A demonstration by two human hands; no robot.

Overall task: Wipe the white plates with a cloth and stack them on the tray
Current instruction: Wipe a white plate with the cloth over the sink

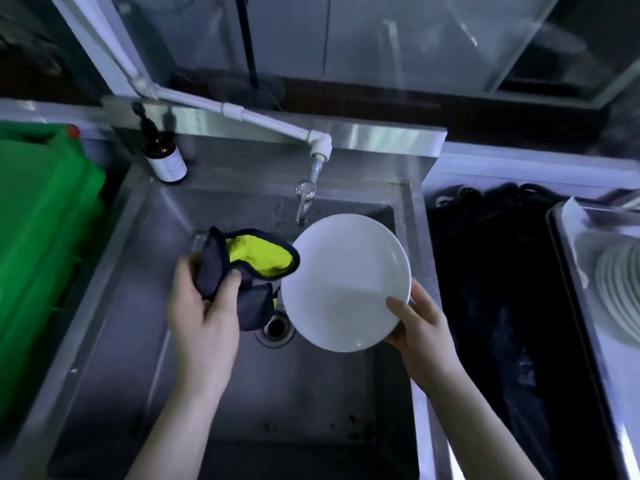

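My left hand [204,306] grips the bunched cloth [256,261], yellow side up, its edge right against the plate [346,271] at its nine o'clock rim. My right hand [419,327] pinches the plate's five o'clock edge, thumb on top, over the sink [294,393]. The tap [304,202] hangs close at twelve. Open basin lies toward six. The tray [562,258] with stacked plates [620,292] sits at three, well apart.

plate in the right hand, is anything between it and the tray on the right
Nothing tall shows. Between the plate and the tray lie only the sink rim and a low dark heap I cannot identify. Stacked plates already sit on the tray.
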